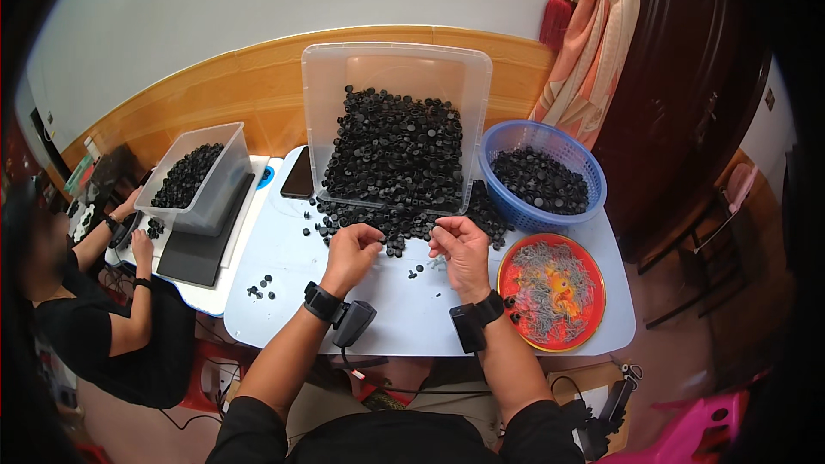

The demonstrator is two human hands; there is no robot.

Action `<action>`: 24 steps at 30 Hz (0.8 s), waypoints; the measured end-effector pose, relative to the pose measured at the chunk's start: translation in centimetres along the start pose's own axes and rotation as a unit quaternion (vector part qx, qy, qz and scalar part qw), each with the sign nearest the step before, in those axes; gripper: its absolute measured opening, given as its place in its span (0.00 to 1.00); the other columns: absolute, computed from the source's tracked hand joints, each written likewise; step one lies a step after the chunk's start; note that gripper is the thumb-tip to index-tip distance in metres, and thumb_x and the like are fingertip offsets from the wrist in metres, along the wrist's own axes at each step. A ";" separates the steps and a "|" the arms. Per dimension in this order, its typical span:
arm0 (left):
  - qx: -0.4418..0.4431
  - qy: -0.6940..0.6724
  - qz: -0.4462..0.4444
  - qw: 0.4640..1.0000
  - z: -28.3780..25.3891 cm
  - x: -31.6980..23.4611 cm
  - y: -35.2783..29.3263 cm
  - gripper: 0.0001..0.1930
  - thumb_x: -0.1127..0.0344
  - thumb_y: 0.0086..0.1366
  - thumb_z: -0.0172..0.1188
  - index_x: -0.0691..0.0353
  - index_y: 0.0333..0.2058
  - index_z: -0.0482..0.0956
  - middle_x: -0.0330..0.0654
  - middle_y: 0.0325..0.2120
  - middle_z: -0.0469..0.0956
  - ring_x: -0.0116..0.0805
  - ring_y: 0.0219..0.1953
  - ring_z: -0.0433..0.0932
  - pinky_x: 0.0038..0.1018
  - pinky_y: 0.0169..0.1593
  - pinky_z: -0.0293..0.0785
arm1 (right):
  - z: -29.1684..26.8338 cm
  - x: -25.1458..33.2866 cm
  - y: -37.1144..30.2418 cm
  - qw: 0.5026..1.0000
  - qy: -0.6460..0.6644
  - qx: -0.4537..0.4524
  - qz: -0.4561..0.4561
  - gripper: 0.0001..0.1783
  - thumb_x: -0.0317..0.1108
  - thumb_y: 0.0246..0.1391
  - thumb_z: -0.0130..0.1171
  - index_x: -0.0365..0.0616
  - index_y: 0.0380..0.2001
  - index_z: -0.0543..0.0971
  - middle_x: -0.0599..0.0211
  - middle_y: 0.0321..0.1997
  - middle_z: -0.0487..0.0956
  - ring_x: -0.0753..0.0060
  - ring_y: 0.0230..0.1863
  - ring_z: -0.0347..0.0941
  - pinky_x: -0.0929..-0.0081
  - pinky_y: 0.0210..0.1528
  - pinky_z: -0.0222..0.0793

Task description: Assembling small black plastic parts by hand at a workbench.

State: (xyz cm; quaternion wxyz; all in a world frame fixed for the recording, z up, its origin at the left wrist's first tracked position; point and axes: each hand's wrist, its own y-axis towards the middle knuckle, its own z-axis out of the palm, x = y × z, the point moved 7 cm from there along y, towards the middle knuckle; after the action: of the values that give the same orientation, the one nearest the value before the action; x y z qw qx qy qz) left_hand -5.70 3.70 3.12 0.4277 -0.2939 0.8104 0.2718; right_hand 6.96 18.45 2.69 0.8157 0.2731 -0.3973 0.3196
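My left hand (351, 255) is closed in a pinch, thumb against forefinger, just in front of a heap of small black round plastic caps (404, 225). Whatever its fingertips hold, if anything, is too small to make out. Close by on the right, my right hand (467, 253) is pinched too, its fingertips at the heap's near edge; what lies between them is hidden. Some small pale grey pieces (436, 264) show beside its fingers. Two or so loose black pieces (417, 271) lie on the light table (404, 318) between my hands.
A clear tub (314, 112) tipped toward me spills black caps. Right of it stand a blue basket (537, 222) of caps and a red plate (599, 309) with grey pins. A phone (298, 174) lies left. Another person (129, 318) works at the left beside a clear bin (206, 206).
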 end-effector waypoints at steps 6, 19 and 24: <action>-0.121 -0.069 -0.049 0.989 -4.0 3.5 0.8 0.08 0.77 0.49 0.56 0.68 0.30 0.78 0.39 0.19 0.77 0.25 0.22 0.73 0.21 0.28 0.70 | 0.3 0.1 -0.1 1.000 0.017 -0.001 0.000 0.08 0.23 0.47 0.58 0.36 0.33 0.74 0.67 0.26 0.75 0.79 0.24 0.72 0.83 0.24 0.71; -0.064 0.185 0.016 0.981 -2.5 0.0 1.6 0.15 0.74 0.40 0.65 0.61 0.32 0.78 0.43 0.25 0.69 0.40 0.30 0.72 0.33 0.34 0.68 | 0.4 -0.3 -0.2 1.000 0.016 0.004 0.013 0.07 0.24 0.49 0.57 0.36 0.33 0.74 0.66 0.27 0.75 0.79 0.24 0.72 0.83 0.24 0.71; -0.066 0.233 0.070 0.968 -1.8 -0.5 2.0 0.14 0.74 0.41 0.64 0.62 0.31 0.77 0.43 0.24 0.68 0.39 0.29 0.71 0.32 0.33 0.68 | 0.6 -0.2 -0.3 1.000 0.009 0.010 0.012 0.07 0.24 0.48 0.57 0.36 0.33 0.74 0.66 0.26 0.75 0.78 0.24 0.72 0.83 0.25 0.71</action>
State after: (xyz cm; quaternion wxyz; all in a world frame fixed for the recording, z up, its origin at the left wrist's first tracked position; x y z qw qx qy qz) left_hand -7.85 3.95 4.77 0.1870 -0.3190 0.8866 0.2780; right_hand 6.80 17.77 2.82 0.8128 0.2732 -0.3900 0.3357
